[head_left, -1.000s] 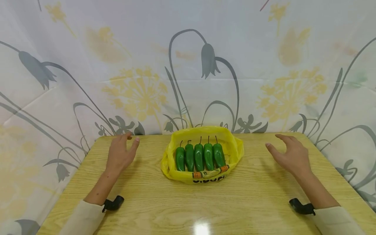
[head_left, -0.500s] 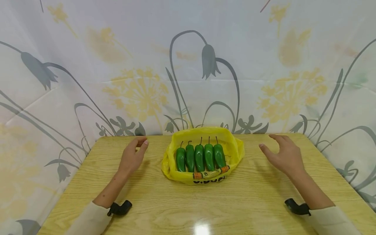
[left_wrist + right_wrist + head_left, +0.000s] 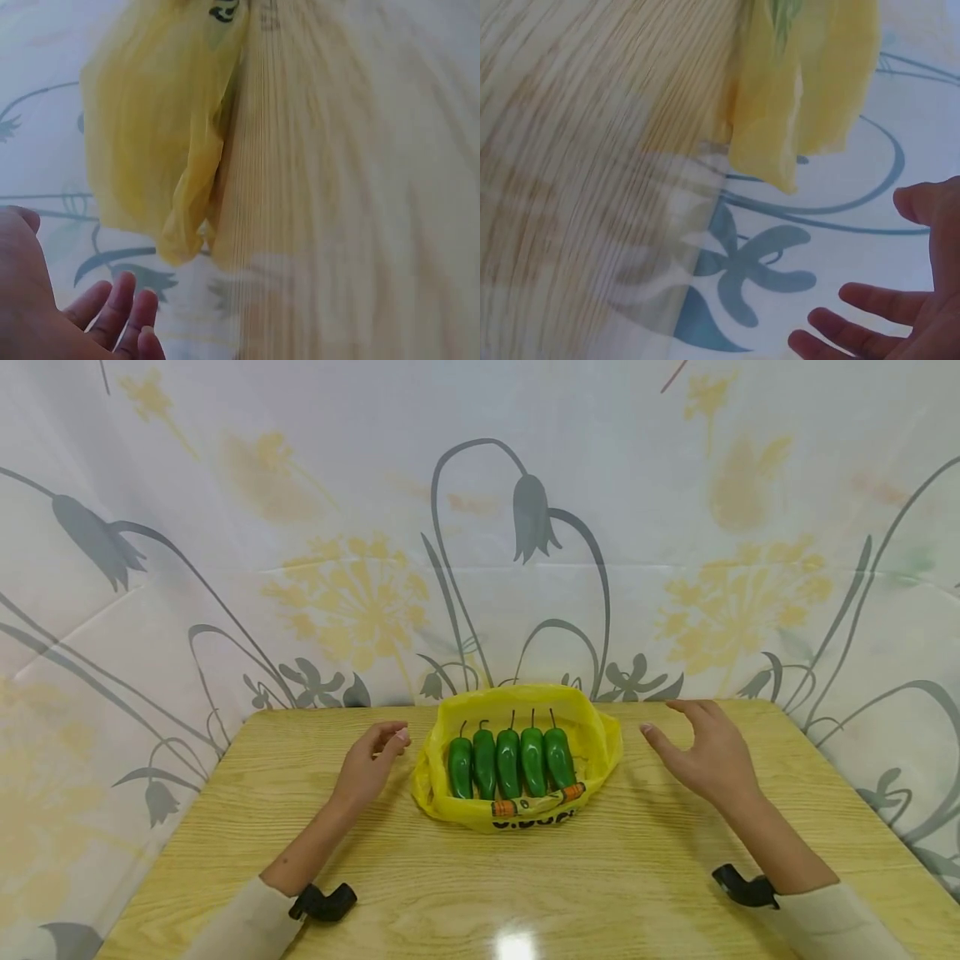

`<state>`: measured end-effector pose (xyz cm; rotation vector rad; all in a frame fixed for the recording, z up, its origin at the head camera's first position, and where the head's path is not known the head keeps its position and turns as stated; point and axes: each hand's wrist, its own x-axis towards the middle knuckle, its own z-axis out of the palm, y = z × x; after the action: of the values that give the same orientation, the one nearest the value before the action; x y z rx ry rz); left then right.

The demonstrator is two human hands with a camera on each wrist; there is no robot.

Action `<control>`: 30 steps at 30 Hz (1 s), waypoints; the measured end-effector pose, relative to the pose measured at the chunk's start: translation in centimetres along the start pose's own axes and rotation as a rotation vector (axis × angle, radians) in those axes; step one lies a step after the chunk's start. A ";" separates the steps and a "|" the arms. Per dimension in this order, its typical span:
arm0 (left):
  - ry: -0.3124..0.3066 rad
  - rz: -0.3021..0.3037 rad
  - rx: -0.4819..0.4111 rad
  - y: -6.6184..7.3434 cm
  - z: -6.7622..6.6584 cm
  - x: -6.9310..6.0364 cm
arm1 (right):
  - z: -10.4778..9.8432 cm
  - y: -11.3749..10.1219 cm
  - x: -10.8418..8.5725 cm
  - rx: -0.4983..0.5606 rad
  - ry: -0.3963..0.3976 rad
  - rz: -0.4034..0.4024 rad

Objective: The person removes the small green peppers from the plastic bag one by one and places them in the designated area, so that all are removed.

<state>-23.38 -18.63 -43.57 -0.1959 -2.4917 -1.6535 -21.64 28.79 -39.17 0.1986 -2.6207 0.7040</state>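
A yellow plastic bag (image 3: 480,814) lies opened out at the middle of the table, printed with dark letters and orange marks. Several green peppers (image 3: 508,764) with stems stand in a row inside it. Just left of the bag, my left hand (image 3: 367,768) hovers with relaxed fingers, touching nothing. My right hand (image 3: 708,756) is held to the bag's right, farther off, its thumb and fingers spread apart. Both wrist views show the bag's side, the left hand (image 3: 45,315) and the right hand (image 3: 922,277) each apart from it.
The wooden table (image 3: 450,893) has its far edge against a white floral cloth (image 3: 480,568), which also hangs along both sides. Black wrist mounts (image 3: 324,903) sit at the sleeve cuffs. A bright glare spot shows near the table's front.
Both hands have moved inward toward the bag, the left farther to the right and the right to the left. The bag and peppers have stayed in place.
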 end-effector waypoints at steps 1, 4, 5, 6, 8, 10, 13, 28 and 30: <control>0.001 -0.001 -0.002 0.1 0.2 -0.1 | 0.0 -0.1 0.0 0.004 -0.003 0.000; 0.020 0.016 -0.005 -0.1 0.9 -0.1 | 0.2 -0.5 0.1 0.010 -0.006 -0.007; 0.026 0.024 -0.018 -0.1 1.1 -0.1 | 0.3 -0.6 0.2 0.014 -0.004 -0.011; 0.033 0.029 -0.032 -0.1 1.3 -0.1 | 0.4 -0.8 0.2 0.017 -0.002 -0.016; 0.045 0.023 -0.081 -0.2 1.7 0.0 | 0.6 -1.0 0.2 0.018 0.002 -0.032; 0.055 0.000 -0.140 -0.2 2.0 0.1 | 0.8 -1.4 0.3 0.017 0.006 -0.046; 0.063 -0.057 -0.210 0.0 2.4 0.2 | 1.1 -1.9 0.5 0.019 0.016 -0.066; 0.060 -0.191 -0.314 0.5 4.8 0.6 | 2.5 -5.1 1.6 0.070 0.009 -0.127; 0.045 -0.198 -0.303 0.6 5.0 0.7 | 2.9 -5.5 1.7 0.080 0.009 -0.155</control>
<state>-24.18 -13.82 -44.84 0.0581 -2.2795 -2.0865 -22.93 22.57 -38.27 0.4163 -2.5377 0.7543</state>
